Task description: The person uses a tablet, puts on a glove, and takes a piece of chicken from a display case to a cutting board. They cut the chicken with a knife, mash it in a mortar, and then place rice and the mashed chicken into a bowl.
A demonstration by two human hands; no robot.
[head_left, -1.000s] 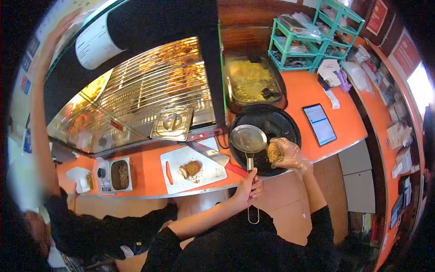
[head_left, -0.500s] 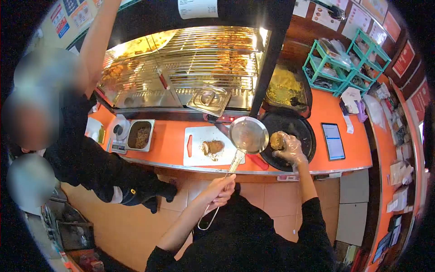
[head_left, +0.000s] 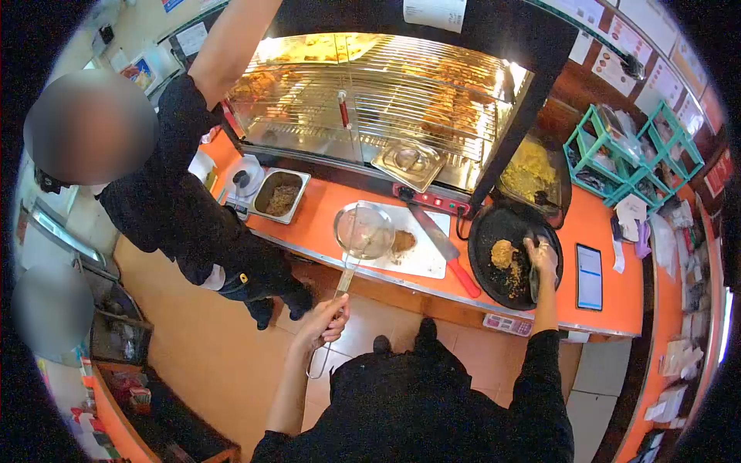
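Note:
A round wire-mesh strainer (head_left: 363,231) hangs over the white cutting board (head_left: 427,265), its long handle in the grip of my left hand (head_left: 324,322). Partly behind the strainer's rim, a browned patch of food (head_left: 403,241) shows on the board. My right hand (head_left: 543,261), in a thin clear glove, is at the right side of a round black pan (head_left: 482,282), fingers apart. Left of those fingers lies a golden-brown breaded piece of food (head_left: 504,252), apart from the hand, with loose crumbs below it.
A red-handled knife (head_left: 448,251) lies across the board's right side. Behind stands a lit glass food warmer (head_left: 363,116). A tablet (head_left: 589,276) lies right of the pan, a metal container (head_left: 280,196) to the left. A co-worker (head_left: 185,224) stands left, one arm raised.
My right hand has let go of the breaded piece, which now lies in the black pan, and has shifted right. The strainer has moved left over the board. The whole view has turned.

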